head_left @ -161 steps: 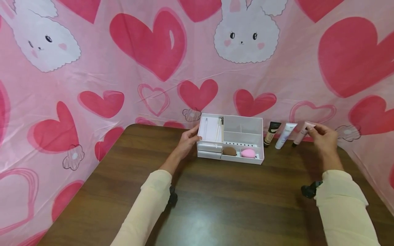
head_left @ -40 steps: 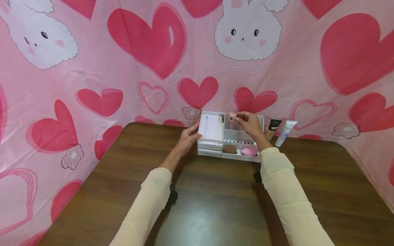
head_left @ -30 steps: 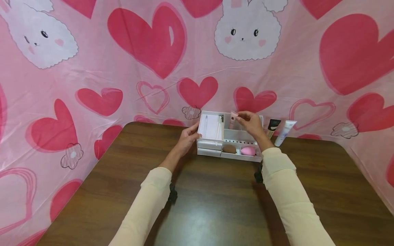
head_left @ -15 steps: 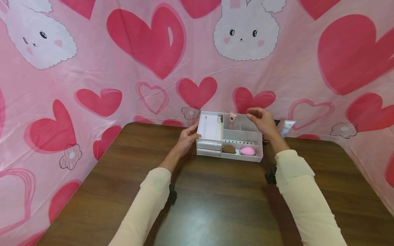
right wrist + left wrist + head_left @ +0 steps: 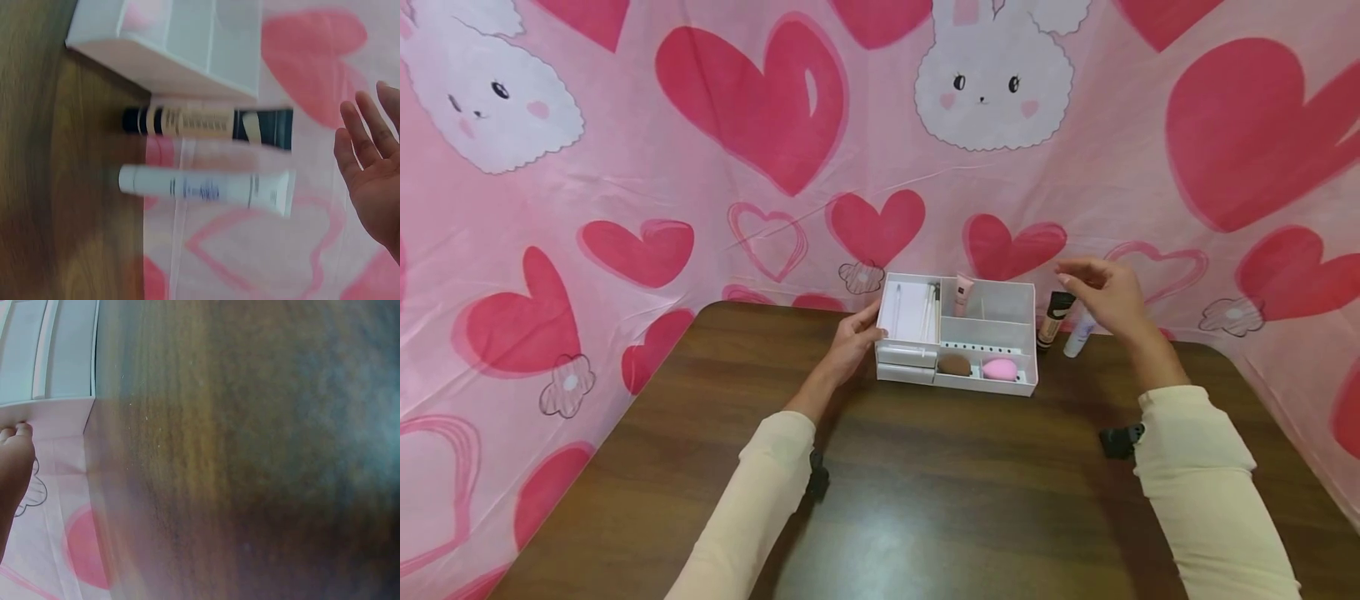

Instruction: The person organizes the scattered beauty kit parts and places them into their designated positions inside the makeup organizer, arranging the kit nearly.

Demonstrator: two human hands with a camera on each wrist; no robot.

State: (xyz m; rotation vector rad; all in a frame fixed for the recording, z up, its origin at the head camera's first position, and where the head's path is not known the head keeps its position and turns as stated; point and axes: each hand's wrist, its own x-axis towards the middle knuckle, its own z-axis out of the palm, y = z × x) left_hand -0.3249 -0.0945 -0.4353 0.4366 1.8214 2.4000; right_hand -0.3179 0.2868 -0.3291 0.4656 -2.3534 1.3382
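Note:
My left hand [image 5: 850, 340] holds the left side of a white makeup organizer [image 5: 1030, 342], its thumb at the top edge. In the left wrist view its fingertips [image 5: 24, 429] meet the side wall. A small pink squeeze tube [image 5: 962, 296] stands in the back left compartment. My right hand [image 5: 1108, 292] is raised to the right of the organizer with nothing in it, fingers apart in the right wrist view. Below and beside it stand a black-and-beige foundation tube [image 5: 206, 122] and a white squeeze tube [image 5: 212, 187], both upright on their caps; my hand partly hides the white one in the head view.
Thin brushes [image 5: 931, 308] lie in the organizer's left top tray, above two small drawers [image 5: 906, 367]. A brown makeup sponge [image 5: 955, 364] and a pink one [image 5: 1000, 368] sit in the front compartments. The wooden table [image 5: 925, 492] meets a heart-patterned curtain [image 5: 752, 100] behind.
My right hand carried the pink tube from the table's right into the organizer's back left compartment, let go, and moved right toward the two other tubes. My left hand stays on the organizer.

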